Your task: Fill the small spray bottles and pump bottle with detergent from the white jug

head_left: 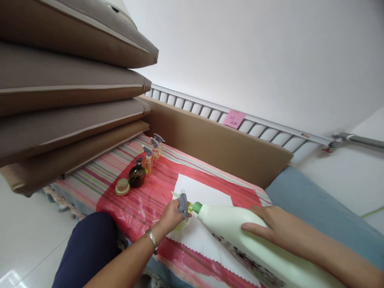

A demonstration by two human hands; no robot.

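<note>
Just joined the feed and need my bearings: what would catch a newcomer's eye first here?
First comes the large white bottle with a green neck, lying tilted at lower centre under the right hand. Its neck is beside a small spray bottle gripped in the left hand. Beneath them a white sheet lies on a red cover, and brown cushions are stacked at upper left.
</note>
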